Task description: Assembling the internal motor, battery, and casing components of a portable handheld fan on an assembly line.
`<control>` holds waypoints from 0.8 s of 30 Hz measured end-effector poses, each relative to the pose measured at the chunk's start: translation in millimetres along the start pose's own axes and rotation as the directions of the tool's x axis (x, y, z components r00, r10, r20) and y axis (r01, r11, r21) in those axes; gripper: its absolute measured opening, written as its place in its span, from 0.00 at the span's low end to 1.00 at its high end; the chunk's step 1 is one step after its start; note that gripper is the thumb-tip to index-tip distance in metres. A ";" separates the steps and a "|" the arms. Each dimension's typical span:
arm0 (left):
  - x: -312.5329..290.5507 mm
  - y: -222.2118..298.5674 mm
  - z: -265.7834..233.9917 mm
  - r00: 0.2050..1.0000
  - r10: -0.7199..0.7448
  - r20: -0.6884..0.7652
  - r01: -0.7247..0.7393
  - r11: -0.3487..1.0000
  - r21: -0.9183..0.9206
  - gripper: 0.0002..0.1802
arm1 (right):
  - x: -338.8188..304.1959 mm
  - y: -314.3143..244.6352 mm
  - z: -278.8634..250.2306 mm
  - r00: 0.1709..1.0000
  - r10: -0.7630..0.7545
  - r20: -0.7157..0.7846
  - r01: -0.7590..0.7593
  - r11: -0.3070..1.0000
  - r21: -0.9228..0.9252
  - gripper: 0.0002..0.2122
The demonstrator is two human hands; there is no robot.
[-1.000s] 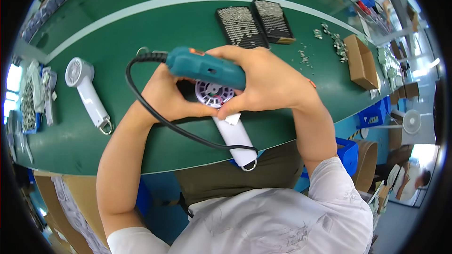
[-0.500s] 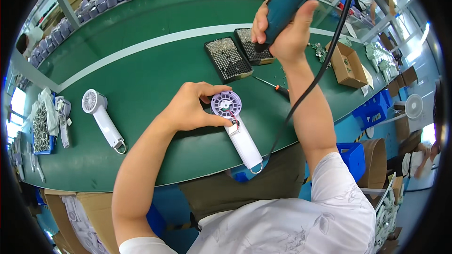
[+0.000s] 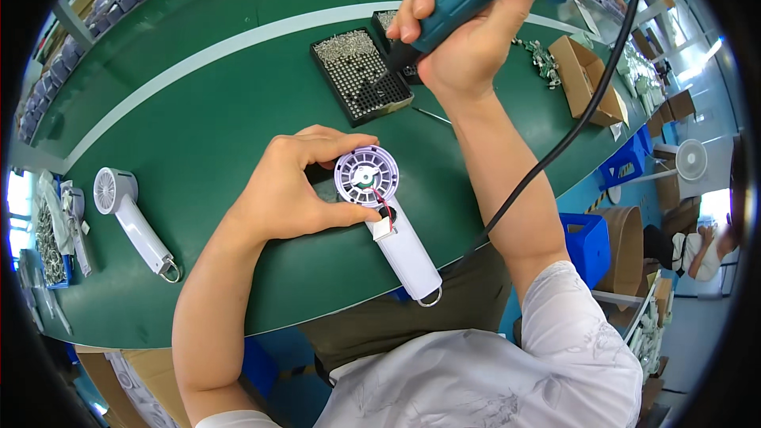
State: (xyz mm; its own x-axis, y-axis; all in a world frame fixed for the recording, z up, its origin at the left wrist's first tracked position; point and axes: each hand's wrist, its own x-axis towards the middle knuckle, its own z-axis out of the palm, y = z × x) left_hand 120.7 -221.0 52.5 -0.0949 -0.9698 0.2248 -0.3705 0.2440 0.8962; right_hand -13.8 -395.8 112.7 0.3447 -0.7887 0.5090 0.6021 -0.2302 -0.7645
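My left hand (image 3: 281,182) grips the round head of a white and lilac handheld fan (image 3: 408,257), thumb and fingers on either side of the rim. The head's inside is exposed, with red wires running to a small white piece at the top of the handle. My right hand (image 3: 476,55) is wrapped round a teal electric screwdriver (image 3: 468,0) with a black cord. Its dark nose points down at the near end of a black screw tray (image 3: 380,114); whether the bit touches a screw I cannot tell.
Behind the electric screwdriver a second black tray (image 3: 384,22) is partly hidden. A thin screwdriver shaft (image 3: 432,116) lies beside my right forearm. Another handheld fan (image 3: 143,230) lies to the left. At the right stand a cardboard box (image 3: 575,71) and small green parts (image 3: 545,63).
My right hand has brought the electric screwdriver left and down, to the near screw tray. The view has shifted; my left hand keeps its hold on the fan.
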 end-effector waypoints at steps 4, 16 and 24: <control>3.7 3.2 1.1 1.000 0.005 0.017 -0.005 1.000 0.003 0.39 | 15.7 21.5 -9.7 0.957 -0.163 0.240 0.122 0.977 0.177 0.47; -0.2 5.9 -1.6 0.999 -0.028 0.022 0.028 1.000 0.013 0.38 | -10.1 11.5 16.9 1.000 -0.011 0.000 0.011 0.985 -0.172 0.16; 0.3 4.4 -0.7 0.999 -0.024 0.025 0.023 0.999 0.026 0.38 | -8.4 15.5 17.8 1.000 -0.015 -0.014 0.012 0.987 -0.161 0.15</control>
State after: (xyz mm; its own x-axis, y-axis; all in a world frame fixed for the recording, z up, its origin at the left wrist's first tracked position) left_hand 119.6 -220.2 56.7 -0.1093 -0.9749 0.1939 -0.3961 0.2217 0.8911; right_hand 5.5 -382.6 103.7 0.3260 -0.7930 0.5146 0.4825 -0.3285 -0.8120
